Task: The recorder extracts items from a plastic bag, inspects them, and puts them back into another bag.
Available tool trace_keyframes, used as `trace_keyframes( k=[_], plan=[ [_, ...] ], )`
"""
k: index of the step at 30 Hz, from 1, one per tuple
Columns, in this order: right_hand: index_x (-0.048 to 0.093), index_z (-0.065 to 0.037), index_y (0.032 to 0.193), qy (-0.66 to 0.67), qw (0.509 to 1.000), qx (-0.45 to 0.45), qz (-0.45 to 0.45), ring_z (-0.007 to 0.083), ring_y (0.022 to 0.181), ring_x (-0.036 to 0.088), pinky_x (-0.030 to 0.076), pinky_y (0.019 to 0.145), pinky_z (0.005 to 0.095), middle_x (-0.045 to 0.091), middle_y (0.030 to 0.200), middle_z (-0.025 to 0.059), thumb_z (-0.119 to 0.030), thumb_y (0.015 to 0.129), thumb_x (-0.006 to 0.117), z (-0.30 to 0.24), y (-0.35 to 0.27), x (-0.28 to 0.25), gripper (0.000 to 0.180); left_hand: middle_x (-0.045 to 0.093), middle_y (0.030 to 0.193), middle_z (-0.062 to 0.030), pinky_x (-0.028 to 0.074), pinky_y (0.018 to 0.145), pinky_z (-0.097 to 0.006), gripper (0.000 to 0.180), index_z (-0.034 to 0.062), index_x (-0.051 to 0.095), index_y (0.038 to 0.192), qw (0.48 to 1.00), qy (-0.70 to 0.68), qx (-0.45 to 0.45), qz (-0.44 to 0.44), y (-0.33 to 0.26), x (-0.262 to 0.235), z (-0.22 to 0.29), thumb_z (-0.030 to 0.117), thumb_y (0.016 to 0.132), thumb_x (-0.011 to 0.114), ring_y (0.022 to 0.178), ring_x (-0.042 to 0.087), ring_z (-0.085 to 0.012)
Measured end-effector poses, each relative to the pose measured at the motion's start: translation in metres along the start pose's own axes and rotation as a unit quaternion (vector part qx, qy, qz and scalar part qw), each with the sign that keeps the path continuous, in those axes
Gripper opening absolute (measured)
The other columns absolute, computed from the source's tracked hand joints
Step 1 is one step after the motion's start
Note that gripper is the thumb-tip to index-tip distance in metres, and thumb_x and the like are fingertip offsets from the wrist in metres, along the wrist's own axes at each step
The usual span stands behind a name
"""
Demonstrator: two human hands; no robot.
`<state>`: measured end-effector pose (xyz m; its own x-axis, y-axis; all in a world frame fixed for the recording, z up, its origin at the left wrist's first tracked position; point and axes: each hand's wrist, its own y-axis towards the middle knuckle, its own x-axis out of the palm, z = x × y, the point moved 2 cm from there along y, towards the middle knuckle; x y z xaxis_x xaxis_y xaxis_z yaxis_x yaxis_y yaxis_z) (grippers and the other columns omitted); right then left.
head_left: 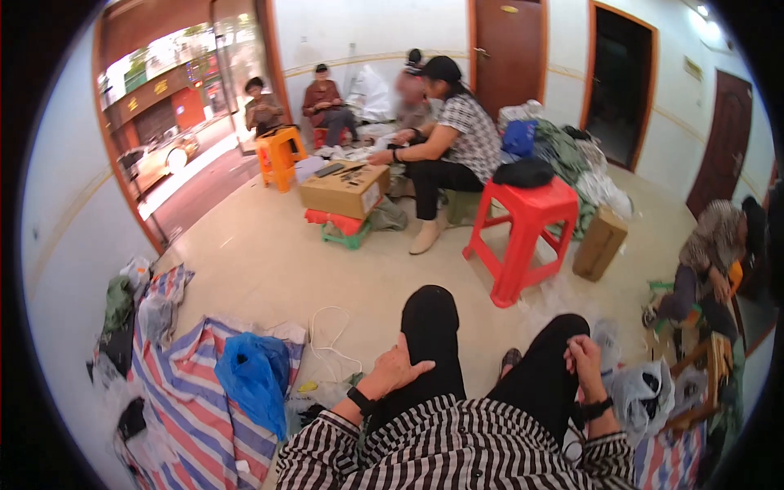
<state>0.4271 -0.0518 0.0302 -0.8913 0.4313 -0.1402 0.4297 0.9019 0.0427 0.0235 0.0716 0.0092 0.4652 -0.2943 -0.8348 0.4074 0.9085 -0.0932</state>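
My left hand point(396, 367) rests on my left thigh, on black trousers point(433, 331). Its fingers lie flat with the thumb stretched out, and it holds nothing. Beside my right knee is my right hand point(583, 359), its fingers curled in and nothing visible in them. A dark band circles each wrist. Left of my legs, a blue plastic bag point(253, 367) lies on a striped woven sheet point(180, 376), with a white cord point(331, 331) on the floor between. A whitish plastic bag point(643, 400) with dark contents is nearest to my right hand.
Ahead stands a red stool point(523, 233) bearing a black item, beside a brown carton point(600, 242). A person point(457, 131) sits working at a cardboard box point(343, 192); others sit behind, near an orange stool point(280, 155). Another person point(714, 253) bends forward at right. Cloth heaps point(563, 155) lie behind.
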Motion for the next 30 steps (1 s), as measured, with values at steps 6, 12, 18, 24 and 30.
trace_keyframes(
  k=[6, 12, 18, 24, 30],
  plan=[
    [0.056, -0.003, 0.092, 0.026, 1.000, -0.001, -0.012, 0.0067, 0.046, 0.051, 0.036, 0.038, 0.0187, 0.059, 0.066, 0.0042, -0.013, 0.092, 0.051, 0.001, 0.003, 0.001, 0.011, 0.037, 0.130, -0.0334, 0.040, 0.095, -0.046, 0.105, -0.0081, 0.011, 0.138, 0.994, -0.041, -0.007, 0.100, 0.025, 0.000, 0.016, 0.053, 0.074, 0.066, 0.117, 0.044, -0.0442],
    [0.056, -0.002, 0.091, 0.051, 0.999, 0.005, -0.016, 0.0058, 0.046, 0.051, 0.036, 0.038, 0.0177, 0.060, 0.067, 0.0036, -0.013, 0.092, 0.051, 0.001, -0.002, -0.002, 0.012, 0.032, 0.134, -0.0320, 0.035, 0.100, -0.047, 0.099, -0.0059, 0.016, 0.138, 0.987, -0.002, 0.067, 0.147, 0.072, -0.010, 0.023, 0.049, 0.074, 0.067, 0.123, 0.035, -0.0450],
    [0.057, -0.003, 0.092, 0.052, 0.998, 0.001, -0.022, 0.0056, 0.046, 0.052, 0.037, 0.038, 0.0173, 0.060, 0.067, 0.0036, -0.013, 0.092, 0.052, 0.001, 0.001, 0.000, 0.011, 0.042, 0.122, -0.0287, 0.040, 0.092, -0.048, 0.076, 0.0016, 0.036, 0.132, 0.985, 0.061, 0.090, 0.132, 0.106, -0.026, 0.030, 0.045, 0.077, 0.064, 0.112, 0.043, -0.0435],
    [0.057, -0.002, 0.092, 0.083, 0.996, -0.001, -0.024, 0.0061, 0.045, 0.052, 0.037, 0.037, 0.0173, 0.059, 0.066, 0.0036, -0.012, 0.092, 0.051, 0.007, 0.003, -0.003, 0.011, 0.040, 0.125, -0.0286, 0.040, 0.092, -0.048, 0.075, 0.0037, 0.035, 0.134, 0.983, 0.078, 0.081, 0.142, 0.106, -0.023, 0.036, 0.046, 0.078, 0.063, 0.113, 0.043, -0.0435],
    [0.056, -0.002, 0.093, 0.081, 0.996, 0.005, -0.025, 0.0065, 0.045, 0.051, 0.037, 0.036, 0.0176, 0.059, 0.066, 0.0041, -0.012, 0.092, 0.051, 0.009, 0.003, -0.002, 0.011, 0.032, 0.134, -0.0305, 0.040, 0.094, -0.048, 0.072, 0.0040, 0.030, 0.138, 0.973, 0.089, 0.090, 0.195, 0.085, -0.015, 0.028, 0.042, 0.083, 0.058, 0.118, 0.038, -0.0455]
  ],
)
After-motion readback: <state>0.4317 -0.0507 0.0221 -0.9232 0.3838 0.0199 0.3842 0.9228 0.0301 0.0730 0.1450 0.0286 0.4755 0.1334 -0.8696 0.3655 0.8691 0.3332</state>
